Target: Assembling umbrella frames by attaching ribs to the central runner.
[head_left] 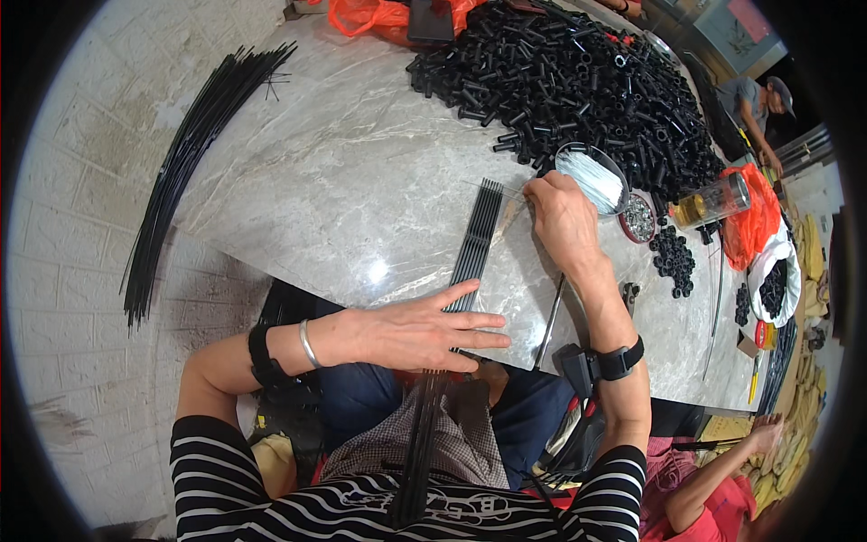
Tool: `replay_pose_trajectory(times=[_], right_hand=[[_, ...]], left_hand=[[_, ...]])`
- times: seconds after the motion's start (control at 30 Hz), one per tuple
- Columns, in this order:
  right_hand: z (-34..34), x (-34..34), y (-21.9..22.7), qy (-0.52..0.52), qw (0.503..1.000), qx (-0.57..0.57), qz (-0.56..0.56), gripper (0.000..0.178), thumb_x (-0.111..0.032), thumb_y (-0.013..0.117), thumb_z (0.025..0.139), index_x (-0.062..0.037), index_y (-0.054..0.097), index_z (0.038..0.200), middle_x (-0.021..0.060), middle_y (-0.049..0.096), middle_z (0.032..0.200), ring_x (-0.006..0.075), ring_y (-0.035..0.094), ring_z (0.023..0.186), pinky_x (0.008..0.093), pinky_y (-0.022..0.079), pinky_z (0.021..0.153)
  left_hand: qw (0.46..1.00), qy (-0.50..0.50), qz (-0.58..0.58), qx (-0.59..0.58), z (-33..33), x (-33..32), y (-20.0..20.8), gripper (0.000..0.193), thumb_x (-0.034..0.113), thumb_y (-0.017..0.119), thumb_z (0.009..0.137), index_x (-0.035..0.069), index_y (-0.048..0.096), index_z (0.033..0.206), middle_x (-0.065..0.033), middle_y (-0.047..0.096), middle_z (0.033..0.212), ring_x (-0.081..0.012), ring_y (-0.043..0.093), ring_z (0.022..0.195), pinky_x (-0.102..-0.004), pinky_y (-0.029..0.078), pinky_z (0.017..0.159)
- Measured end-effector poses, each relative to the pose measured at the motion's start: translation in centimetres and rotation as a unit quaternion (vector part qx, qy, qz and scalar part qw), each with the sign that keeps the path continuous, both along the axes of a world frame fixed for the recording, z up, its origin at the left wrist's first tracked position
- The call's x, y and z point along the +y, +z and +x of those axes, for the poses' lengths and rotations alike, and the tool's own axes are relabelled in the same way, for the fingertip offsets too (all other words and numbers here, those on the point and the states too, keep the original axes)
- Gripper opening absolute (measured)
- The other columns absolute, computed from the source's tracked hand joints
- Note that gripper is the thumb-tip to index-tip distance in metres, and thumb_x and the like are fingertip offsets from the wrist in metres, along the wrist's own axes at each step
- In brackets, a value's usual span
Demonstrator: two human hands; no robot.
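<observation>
A flat row of thin black rods (479, 237) lies side by side on the grey marbled tabletop (334, 154), running back over the near edge toward my lap. My left hand (424, 330) rests flat across them with its fingers spread. Beyond the rods' far ends, slightly to the right, my right hand (564, 217) has thumb and fingers pinched together. A faint thin line runs by its fingertips, too fine to name. Right beside that hand stands a clear round container (621, 167) of thin white strips.
A big heap of black tubular parts (578, 81) covers the far right. A red dish (638, 239) of small metal pieces, a glass jar (713, 203) and black rings (673, 262) sit right. Long black rods (185, 163) lie far left. Two other people work at right.
</observation>
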State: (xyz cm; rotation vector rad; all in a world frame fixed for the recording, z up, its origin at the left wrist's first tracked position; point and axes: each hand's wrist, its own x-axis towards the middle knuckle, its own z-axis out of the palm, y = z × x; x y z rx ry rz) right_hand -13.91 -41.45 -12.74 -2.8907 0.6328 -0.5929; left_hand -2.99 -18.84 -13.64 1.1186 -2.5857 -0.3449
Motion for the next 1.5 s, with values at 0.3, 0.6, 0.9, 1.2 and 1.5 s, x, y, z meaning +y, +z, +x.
replay_pose_trajectory(times=[0.3, 0.6, 0.9, 1.2, 1.5], right_hand=[[0.5, 0.1, 0.1, -0.003, 1.0, 0.021, -0.013, 0.009, -0.003, 0.06, 0.078, -0.0026, 0.067, 0.084, 0.0111, 0.061, 0.079, 0.0321, 0.062, 0.075, 0.0416, 0.049, 0.066], [1.9, 0.2, 0.0, 0.027, 0.999, 0.018, -0.023, 0.009, -0.003, 0.059, 0.077, -0.0033, 0.067, 0.082, 0.0113, 0.061, 0.079, 0.0319, 0.062, 0.076, 0.0416, 0.049, 0.065], [3.1, 1.0, -0.3, 0.027, 1.0, -0.003, 0.0, 0.01, 0.001, 0.055, 0.072, 0.0004, 0.06, 0.08, 0.0158, 0.059, 0.079, 0.0354, 0.06, 0.082, 0.0443, 0.05, 0.069], [-1.3, 1.4, 1.0, 0.074, 0.992, -0.067, 0.072, 0.026, 0.003, 0.053, 0.081, 0.0027, 0.059, 0.106, 0.02, 0.064, 0.099, 0.0374, 0.06, 0.092, 0.0423, 0.048, 0.08], [-0.5, 2.5, 0.3, 0.105, 0.993, -0.042, 0.031, 0.029, 0.003, 0.051, 0.08, 0.0035, 0.057, 0.108, 0.0195, 0.064, 0.106, 0.0354, 0.058, 0.103, 0.0407, 0.047, 0.088]], left_hand=[[1.0, -0.001, 0.003, 0.014, 0.1, 0.0, -0.2, 0.023, 0.025, 0.062, 0.081, 0.026, 0.066, 0.104, 0.0009, 0.036, 0.148, -0.02, 0.027, 0.14, -0.0547, 0.015, 0.116], [1.0, -0.005, 0.011, 0.001, 0.1, -0.1, 0.0, 0.025, 0.024, 0.063, 0.081, 0.025, 0.065, 0.106, 0.0006, 0.034, 0.149, -0.0203, 0.026, 0.14, -0.0553, 0.015, 0.115], [1.0, -0.007, 0.001, -0.001, 0.1, -0.1, 0.0, 0.025, 0.024, 0.064, 0.08, 0.023, 0.065, 0.105, -0.0011, 0.035, 0.149, -0.0209, 0.028, 0.139, -0.0557, 0.017, 0.115], [0.999, -0.006, -0.007, 0.031, 0.3, 0.0, 0.0, 0.021, 0.021, 0.063, 0.08, 0.02, 0.066, 0.1, -0.0022, 0.037, 0.147, -0.0216, 0.03, 0.139, -0.0563, 0.019, 0.114], [0.999, -0.003, -0.007, 0.037, 0.0, 0.1, -0.1, 0.038, 0.016, 0.063, 0.078, 0.023, 0.061, 0.115, -0.0022, 0.035, 0.148, -0.0214, 0.032, 0.138, -0.057, 0.019, 0.113]])
